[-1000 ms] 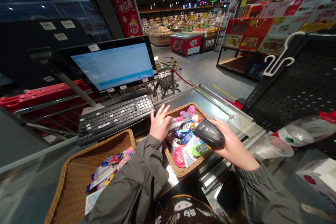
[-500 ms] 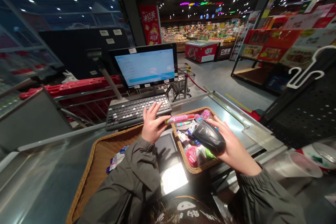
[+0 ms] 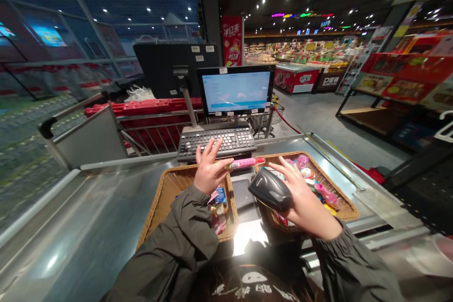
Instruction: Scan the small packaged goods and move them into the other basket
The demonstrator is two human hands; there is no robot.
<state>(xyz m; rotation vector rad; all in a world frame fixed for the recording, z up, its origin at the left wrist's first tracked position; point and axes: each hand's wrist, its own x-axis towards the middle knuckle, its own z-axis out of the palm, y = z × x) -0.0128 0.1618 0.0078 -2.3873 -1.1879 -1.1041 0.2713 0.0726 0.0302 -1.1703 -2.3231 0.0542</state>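
Observation:
My left hand (image 3: 210, 170) holds a slim pink tube with a red end (image 3: 244, 163) by the thumb side, its other fingers spread at the front edge of the black keyboard (image 3: 244, 139). My right hand (image 3: 300, 198) grips a black handheld barcode scanner (image 3: 269, 188), whose head points left near the tube. Beneath the right hand lies a wicker basket (image 3: 348, 207) with several small colourful packaged items. Another wicker basket (image 3: 155, 203) sits under my left forearm, with blue, pink and gold packets (image 3: 219, 207) inside, partly hidden by the sleeve.
A lit monitor (image 3: 237, 92) stands behind the keyboard, with a second screen's back (image 3: 177, 71) to its left. The baskets rest on a metal counter (image 3: 102, 207). Beyond are red shopping carts (image 3: 155, 106) and a red freezer (image 3: 297, 78).
The view has turned left. Both hands have shifted left over the counter, still holding the tube and scanner; the tube has moved from the right basket's edge to between the baskets.

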